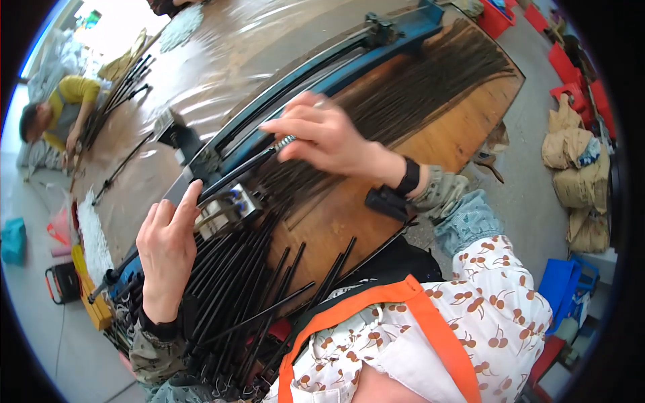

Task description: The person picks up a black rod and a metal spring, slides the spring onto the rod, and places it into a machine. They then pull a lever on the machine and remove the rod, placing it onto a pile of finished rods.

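Observation:
A black rod [246,166] lies along a blue metal bench fixture [336,79] with a long slotted rail. At the rod's upper right end sits a small silver coil spring [285,142]. My right hand [326,138], slightly blurred, has its thumb and fingers around this spring end. My left hand [168,245] is beside the rod's lower left end, index finger stretched to a dark block on the fixture and the other fingers loosely bent. Under the rod, near my left fingertips, is a small metal block with blue fittings [236,205].
Many thin dark rods [430,80] lie bundled on the wooden tabletop [463,114]. More black rods [228,275] are heaped close to my body. Across the plastic-covered table a person in a yellow top [77,91] works. Red bins [568,67] and brown sacks [574,181] stand at right.

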Demonstrator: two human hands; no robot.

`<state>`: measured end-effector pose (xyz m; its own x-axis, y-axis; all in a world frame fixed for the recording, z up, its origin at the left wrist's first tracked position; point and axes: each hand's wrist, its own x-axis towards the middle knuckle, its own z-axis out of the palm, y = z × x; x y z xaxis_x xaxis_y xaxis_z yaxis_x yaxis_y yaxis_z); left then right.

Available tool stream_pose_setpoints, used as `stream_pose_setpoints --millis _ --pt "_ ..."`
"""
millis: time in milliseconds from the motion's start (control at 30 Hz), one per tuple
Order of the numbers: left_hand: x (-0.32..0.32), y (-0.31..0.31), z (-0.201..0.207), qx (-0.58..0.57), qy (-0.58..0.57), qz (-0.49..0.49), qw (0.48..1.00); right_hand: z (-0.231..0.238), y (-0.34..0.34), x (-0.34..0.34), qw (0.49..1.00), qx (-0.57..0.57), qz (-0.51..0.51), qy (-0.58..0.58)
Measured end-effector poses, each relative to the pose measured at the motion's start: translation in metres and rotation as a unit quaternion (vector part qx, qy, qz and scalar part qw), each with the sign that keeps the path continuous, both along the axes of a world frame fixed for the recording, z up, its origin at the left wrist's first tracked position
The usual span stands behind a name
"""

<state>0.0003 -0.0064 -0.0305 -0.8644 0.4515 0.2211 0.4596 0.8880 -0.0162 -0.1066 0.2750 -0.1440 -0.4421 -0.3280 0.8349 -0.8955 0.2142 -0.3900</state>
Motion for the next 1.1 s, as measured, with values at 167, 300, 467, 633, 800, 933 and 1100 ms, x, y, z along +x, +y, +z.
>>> stream_pose_setpoints --millis 167,300,467,633,800,933,1100 --pt "0.016 -0.024 -0.003 -0.014 0.049 0.025 0.998 -0.019 0.004 0.005 0.999 -0.005 -0.034 -0.013" --pt "0.024 -0.031 0.0 -0.002 0.044 0.027 0.999 -0.012 -0.009 -0.004 0.999 -0.014 0.025 -0.034" --pt "0.038 -0.042 -0.002 0.02 0.035 0.045 0.998 -0.002 -0.019 0.01 0.99 -0.035 0.011 -0.135" --pt "0.045 -0.041 -0.005 0.044 -0.025 0.056 0.997 0.01 -0.039 0.015 0.996 -0.063 0.025 -0.049" --pt "0.049 -0.051 -0.001 0.002 0.028 0.048 0.998 -0.028 -0.029 0.002 0.995 0.038 -0.042 0.085" --pt "0.047 -0.046 -0.011 0.06 -0.007 0.075 0.995 -0.032 -0.022 0.01 0.993 0.034 -0.059 0.1" --pt "0.046 -0.078 -0.006 0.044 0.105 0.082 0.99 -0.017 -0.009 -0.017 0.975 0.051 -0.16 0.148"
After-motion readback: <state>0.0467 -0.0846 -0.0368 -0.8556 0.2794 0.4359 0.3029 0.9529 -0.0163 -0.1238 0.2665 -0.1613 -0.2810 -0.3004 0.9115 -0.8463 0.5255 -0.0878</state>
